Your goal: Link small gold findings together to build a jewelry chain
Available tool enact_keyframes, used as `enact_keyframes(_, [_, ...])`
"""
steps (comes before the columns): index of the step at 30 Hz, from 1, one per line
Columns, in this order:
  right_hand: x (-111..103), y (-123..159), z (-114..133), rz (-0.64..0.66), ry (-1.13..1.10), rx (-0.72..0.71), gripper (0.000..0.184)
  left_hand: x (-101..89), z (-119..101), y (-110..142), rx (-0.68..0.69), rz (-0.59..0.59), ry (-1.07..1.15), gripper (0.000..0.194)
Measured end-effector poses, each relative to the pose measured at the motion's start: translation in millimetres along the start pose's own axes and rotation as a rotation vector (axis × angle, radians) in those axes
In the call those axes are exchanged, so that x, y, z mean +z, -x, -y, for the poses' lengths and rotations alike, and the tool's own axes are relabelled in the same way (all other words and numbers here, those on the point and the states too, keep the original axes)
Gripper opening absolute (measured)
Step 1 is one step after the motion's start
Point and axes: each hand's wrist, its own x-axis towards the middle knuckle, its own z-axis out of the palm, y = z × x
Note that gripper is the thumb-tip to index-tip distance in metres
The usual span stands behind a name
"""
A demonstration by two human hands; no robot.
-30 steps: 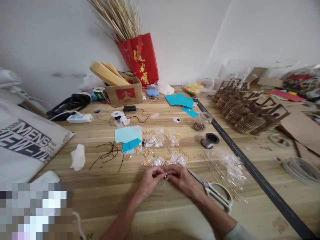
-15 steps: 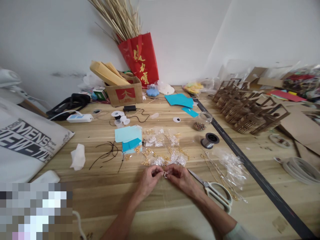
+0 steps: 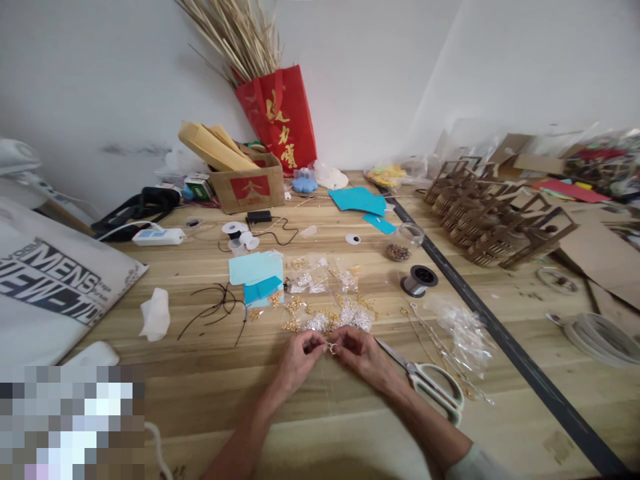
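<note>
My left hand (image 3: 301, 355) and my right hand (image 3: 357, 353) meet low over the wooden table, fingertips nearly touching. Between them both pinch a small ring-shaped piece of beaded jewellery (image 3: 331, 348), pale and shiny; its details are too small to make out. A thin clear thread (image 3: 330, 393) seems to hang from it toward me. Just beyond my fingers lie heaps of silver beads (image 3: 356, 316) and gold beads (image 3: 295, 305). Scissors (image 3: 434, 387) with pale handles rest by my right wrist, their blades pointing at that hand.
Right of my hands are gold chains (image 3: 425, 333), clear plastic bags (image 3: 463, 333) and a wire spool (image 3: 419, 281). A glass jar of beads (image 3: 403, 248) stands behind. Black cords (image 3: 215, 308) and blue cards (image 3: 255, 270) lie left. Wooden lantern-like frames (image 3: 495, 220) fill the back right.
Both hands stay in nearly the same place, still pinching the small beaded piece, which has shifted very slightly between the fingertips. The camera view has moved a touch.
</note>
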Motion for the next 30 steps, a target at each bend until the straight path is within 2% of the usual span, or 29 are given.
enact_keyframes(14, [3.4,-1.1,1.4,-0.007,0.086,-0.044,0.024,-0.1,-4.5,0.9,-0.002,0.014,0.000,0.011])
enact_keyframes(30, [3.1,-1.5,1.1,-0.022,0.027,0.023,0.025,-1.6,3.7,0.2,0.004,0.088,0.020,0.019])
